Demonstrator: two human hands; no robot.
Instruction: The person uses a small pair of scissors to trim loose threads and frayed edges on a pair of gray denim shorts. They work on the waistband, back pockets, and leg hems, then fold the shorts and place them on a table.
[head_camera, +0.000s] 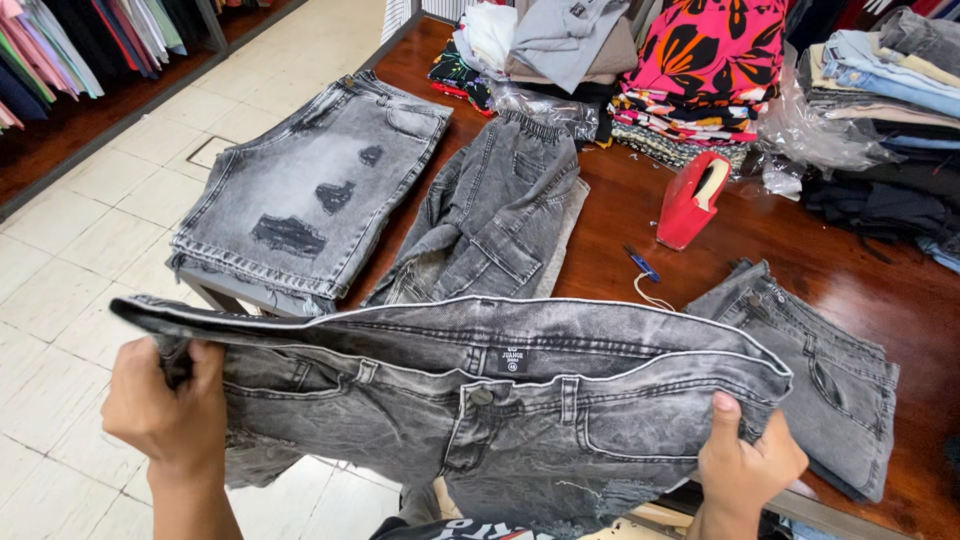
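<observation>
Both hands are holding up a pair of grey washed denim shorts by the waistband, stretched wide open over the near edge of the wooden tabletop. The left hand is gripping one side of the waist, and the right hand is gripping the other. Beyond them, ripped grey denim shorts are lying flat at the tabletop's left corner, with a crumpled grey denim garment beside them. A red tape dispenser is standing near stacks of folded clothes. Another folded grey denim piece is lying by the right hand.
</observation>
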